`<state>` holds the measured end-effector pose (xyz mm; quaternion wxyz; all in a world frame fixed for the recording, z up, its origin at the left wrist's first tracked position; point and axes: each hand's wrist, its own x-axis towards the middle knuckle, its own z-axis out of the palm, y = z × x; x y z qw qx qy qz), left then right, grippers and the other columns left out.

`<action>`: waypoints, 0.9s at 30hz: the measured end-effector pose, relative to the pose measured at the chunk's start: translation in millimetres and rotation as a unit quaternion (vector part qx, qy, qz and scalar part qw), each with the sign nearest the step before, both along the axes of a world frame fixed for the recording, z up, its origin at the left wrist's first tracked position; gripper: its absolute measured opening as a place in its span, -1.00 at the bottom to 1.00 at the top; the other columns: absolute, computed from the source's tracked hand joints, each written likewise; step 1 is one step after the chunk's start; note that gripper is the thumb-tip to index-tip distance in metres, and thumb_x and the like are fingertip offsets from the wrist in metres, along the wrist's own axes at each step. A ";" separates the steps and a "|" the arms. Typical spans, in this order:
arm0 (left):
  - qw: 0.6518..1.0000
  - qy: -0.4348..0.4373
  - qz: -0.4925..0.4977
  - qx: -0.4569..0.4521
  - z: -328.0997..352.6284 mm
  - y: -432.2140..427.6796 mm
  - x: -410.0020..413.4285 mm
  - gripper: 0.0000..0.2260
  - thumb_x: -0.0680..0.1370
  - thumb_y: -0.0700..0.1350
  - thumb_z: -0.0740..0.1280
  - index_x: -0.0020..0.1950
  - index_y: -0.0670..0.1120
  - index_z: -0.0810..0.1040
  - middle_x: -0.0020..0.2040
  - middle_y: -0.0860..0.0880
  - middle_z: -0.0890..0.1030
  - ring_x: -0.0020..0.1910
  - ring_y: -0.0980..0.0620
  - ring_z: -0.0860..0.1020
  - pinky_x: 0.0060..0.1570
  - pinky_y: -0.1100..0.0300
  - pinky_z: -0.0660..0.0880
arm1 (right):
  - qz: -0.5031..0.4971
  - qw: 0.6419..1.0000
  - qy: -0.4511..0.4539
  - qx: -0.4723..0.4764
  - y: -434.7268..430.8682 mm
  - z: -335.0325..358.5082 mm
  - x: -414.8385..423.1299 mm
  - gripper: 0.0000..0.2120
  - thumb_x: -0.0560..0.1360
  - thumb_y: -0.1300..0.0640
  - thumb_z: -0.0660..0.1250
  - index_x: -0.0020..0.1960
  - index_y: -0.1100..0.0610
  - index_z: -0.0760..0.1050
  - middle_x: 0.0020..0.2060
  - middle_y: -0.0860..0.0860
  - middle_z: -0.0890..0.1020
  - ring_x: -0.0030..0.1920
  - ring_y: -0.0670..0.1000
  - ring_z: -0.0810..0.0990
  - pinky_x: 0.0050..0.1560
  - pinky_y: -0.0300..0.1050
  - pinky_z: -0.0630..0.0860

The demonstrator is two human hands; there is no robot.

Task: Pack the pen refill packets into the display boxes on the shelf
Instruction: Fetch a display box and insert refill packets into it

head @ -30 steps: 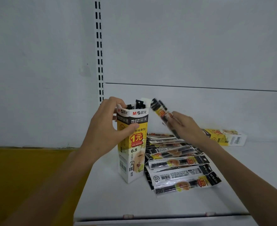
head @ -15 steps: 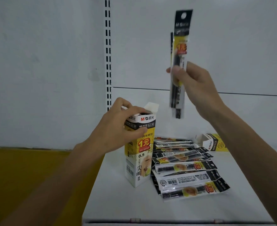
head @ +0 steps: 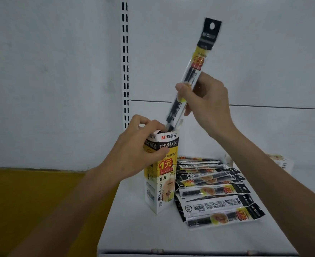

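A tall white and yellow display box [head: 163, 182] stands upright on the white shelf [head: 134, 236]. My left hand [head: 134, 153] grips the box near its open top. My right hand [head: 206, 106] pinches a long black and yellow refill packet [head: 197, 67], tilted, with its lower end inside the box's opening. To the right of the box lies a fanned pile of several more refill packets [head: 214, 191] flat on the shelf.
A second display box [head: 283, 163] lies on its side at the back right, partly hidden by my right forearm. A slotted white upright [head: 125, 62] runs up the back wall. A yellow surface [head: 32, 201] lies left of the shelf.
My right hand has lifted a packet from the pile, raised it upright, then lowered and tilted it so its lower end enters the box. My left hand has stayed on the box.
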<state>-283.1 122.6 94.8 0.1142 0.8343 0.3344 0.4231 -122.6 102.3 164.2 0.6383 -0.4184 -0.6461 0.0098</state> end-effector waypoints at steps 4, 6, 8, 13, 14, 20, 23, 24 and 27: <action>1.000 -0.004 0.000 0.009 -0.6 -0.1 1.7 -0.70 0.40 -0.01 0.41 0.02 0.22 0.37 0.05 0.06 0.33 0.01 0.12 0.46 0.01 0.14 0.54 | -0.030 0.980 -0.181 -0.082 -0.1 -2.5 -2.3 -0.89 0.45 0.11 0.37 -0.19 0.15 0.53 -0.32 0.05 0.63 -0.37 -0.02 0.51 -0.37 -0.25 0.42; 1.000 -0.005 0.002 0.008 -0.4 0.5 2.2 -0.67 0.39 0.00 0.41 0.04 0.23 0.36 0.05 0.07 0.33 0.00 0.13 0.45 0.00 0.14 0.55 | -0.048 0.952 -0.236 -0.186 4.6 -7.0 1.2 -0.86 0.42 0.09 0.39 -0.16 0.17 0.55 -0.27 0.05 0.63 -0.32 -0.02 0.52 -0.31 -0.27 0.42; 1.000 0.000 0.003 0.007 0.5 0.5 3.2 -0.64 0.39 0.00 0.42 0.06 0.24 0.32 0.04 0.08 0.32 -0.02 0.17 0.44 -0.01 0.17 0.55 | -0.004 0.937 -0.223 -0.270 7.6 -10.7 7.6 -0.84 0.41 0.13 0.40 -0.08 0.20 0.56 -0.17 0.11 0.65 -0.19 0.04 0.58 -0.11 -0.07 0.53; 1.000 0.000 0.007 0.016 0.2 0.9 5.5 -0.58 0.38 0.01 0.42 0.08 0.24 0.26 0.05 0.10 0.33 -0.01 0.17 0.42 -0.05 0.26 0.51 | 0.106 0.969 -0.025 -0.222 2.8 -0.8 14.8 -0.79 0.39 0.14 0.44 0.01 0.08 0.53 -0.19 0.00 0.62 -0.23 -0.10 0.54 -0.21 -0.25 0.40; 1.000 -0.008 0.010 0.017 -1.2 1.7 5.2 -0.56 0.37 0.01 0.43 0.10 0.24 0.25 0.07 0.09 0.34 0.00 0.15 0.42 -0.05 0.26 0.51 | 0.108 0.977 0.000 -0.183 2.5 1.0 15.7 -0.83 0.40 0.16 0.43 -0.03 0.07 0.54 -0.26 -0.04 0.61 -0.27 -0.12 0.54 -0.26 -0.27 0.40; 0.996 -0.082 0.018 0.015 -7.5 4.3 7.7 -0.52 0.32 0.02 0.48 -0.01 0.19 0.19 0.04 0.09 0.49 -0.02 0.10 0.52 -0.06 -0.01 0.55 | -0.016 0.953 -0.205 -0.222 12.8 -12.4 12.1 -0.83 0.36 0.20 0.44 -0.05 0.17 0.58 -0.16 0.06 0.67 -0.16 0.01 0.62 -0.08 -0.06 0.52; 0.995 -0.096 0.024 0.020 -12.8 3.6 7.6 -0.56 0.32 0.02 0.49 -0.09 0.18 0.21 0.03 0.19 0.47 0.00 0.13 0.50 -0.05 0.15 0.55 | 0.015 0.971 -0.138 -0.192 13.6 -12.7 14.6 -0.82 0.35 0.16 0.48 -0.07 0.10 0.57 -0.18 -0.01 0.65 -0.24 -0.11 0.58 -0.18 -0.24 0.49; 0.994 -0.101 0.025 0.024 -14.6 3.8 7.2 -0.58 0.32 0.02 0.49 -0.11 0.17 0.22 0.04 0.22 0.45 0.00 0.15 0.50 -0.05 0.26 0.52 | 0.027 0.980 -0.108 -0.166 12.7 -13.1 15.0 -0.84 0.36 0.18 0.47 -0.09 0.07 0.56 -0.21 -0.05 0.64 -0.28 -0.17 0.57 -0.23 -0.34 0.48; 0.992 -0.120 0.027 0.030 -17.4 3.2 7.4 -0.60 0.32 0.01 0.49 -0.15 0.16 0.24 0.10 0.21 0.43 0.01 0.17 0.48 -0.10 0.46 0.45 | 0.007 0.980 -0.147 -0.136 12.8 -16.2 11.9 -0.89 0.39 0.25 0.44 -0.20 0.06 0.57 -0.33 -0.13 0.60 -0.38 -0.27 0.53 -0.31 -0.51 0.39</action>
